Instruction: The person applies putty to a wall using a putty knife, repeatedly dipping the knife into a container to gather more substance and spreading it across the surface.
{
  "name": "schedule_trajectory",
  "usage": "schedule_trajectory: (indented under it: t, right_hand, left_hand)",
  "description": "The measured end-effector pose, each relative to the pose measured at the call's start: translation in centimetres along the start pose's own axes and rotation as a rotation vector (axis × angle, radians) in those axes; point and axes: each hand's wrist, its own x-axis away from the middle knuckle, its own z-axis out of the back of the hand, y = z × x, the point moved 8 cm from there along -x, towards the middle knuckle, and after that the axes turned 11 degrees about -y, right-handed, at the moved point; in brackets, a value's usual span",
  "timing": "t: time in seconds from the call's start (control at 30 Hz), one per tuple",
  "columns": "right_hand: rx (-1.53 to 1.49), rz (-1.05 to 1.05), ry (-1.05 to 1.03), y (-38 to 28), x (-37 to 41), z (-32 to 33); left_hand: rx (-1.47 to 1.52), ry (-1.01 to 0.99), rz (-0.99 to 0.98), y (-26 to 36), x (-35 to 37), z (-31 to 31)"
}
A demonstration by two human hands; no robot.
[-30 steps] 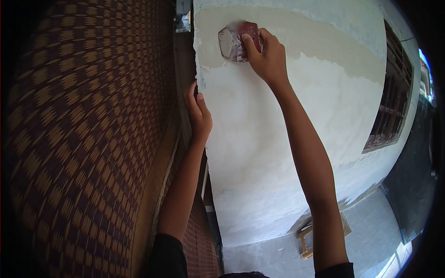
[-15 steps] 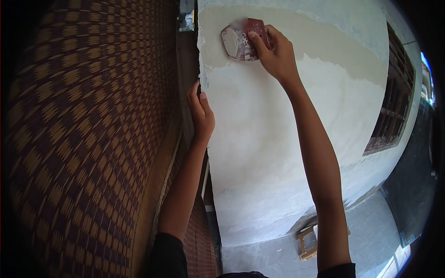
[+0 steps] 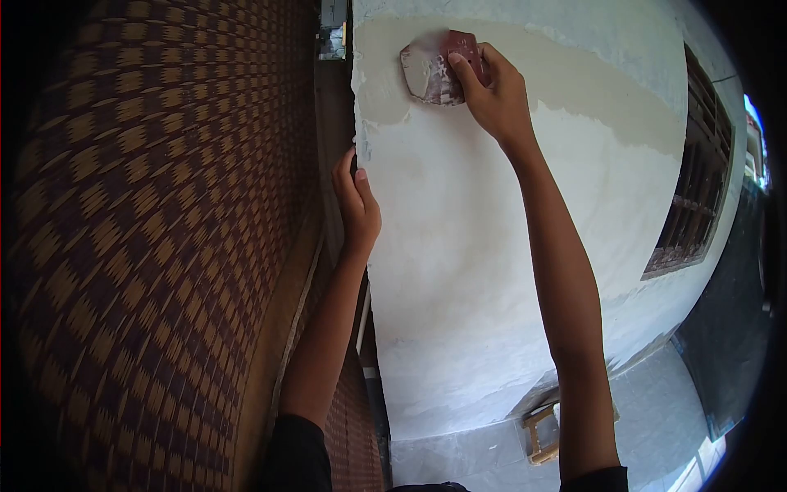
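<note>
Ideally, you keep strokes on the wall [image 3: 459,246] long and evenly pressed, since ridges could form where the greyish band [image 3: 607,111] meets the white surface below. Your left hand [image 3: 358,205] curves loosely at the wall's left edge, thumb apart from the fingers; whether it clasps the edge cannot be told. Your right hand's [image 3: 500,94] grip is closed on the reddish scraper [image 3: 443,75], high on the band, thumb across its near face. Hold its edge level, so the pale filler [image 3: 416,72] on it spreads thinly.
</note>
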Motion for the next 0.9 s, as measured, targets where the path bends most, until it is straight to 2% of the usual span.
schedule_trajectory:
  t: [0.03,0.1,0.23,0.3,0.5,0.63,0.83,0.9]
  right_hand:
    - [-0.015,0.017,-0.025,-0.4,0.1,-1.0]
    - [0.195,0.095,0.009,-0.6,-0.1,-1.6]
    - [0.096,-0.019,0.099,0.5,-0.1,1.2]
    - [-0.106,-0.069,0.143,1.7,0.2,2.2]
    - [0.001,0.022,0.028,-0.5,0.7,-0.6]
    - [0.035,-0.013,0.013,0.6,0.3,-1.6]
    - [0.175,0.031,0.127,0.1,0.8,-0.5]
    - [0.091,-0.072,0.136,0.9,1.0,0.5]
  left_hand:
    - [-0.007,-0.003,0.006,0.0,0.1,0.0]
    - [-0.007,0.0,0.001,0.1,-0.1,0.1]
    - [-0.017,0.012,-0.004,0.1,0.0,0.2]
    - [-0.011,0.014,-0.004,0.0,-0.1,0.1]
    - [-0.016,0.002,0.012,0.0,0.1,0.0]
    - [-0.027,0.016,-0.01,0.1,0.0,0.2]
    - [-0.021,-0.006,-0.004,0.1,0.0,0.2]
    - [-0.008,-0.009,0.005,0.2,0.2,0.1]
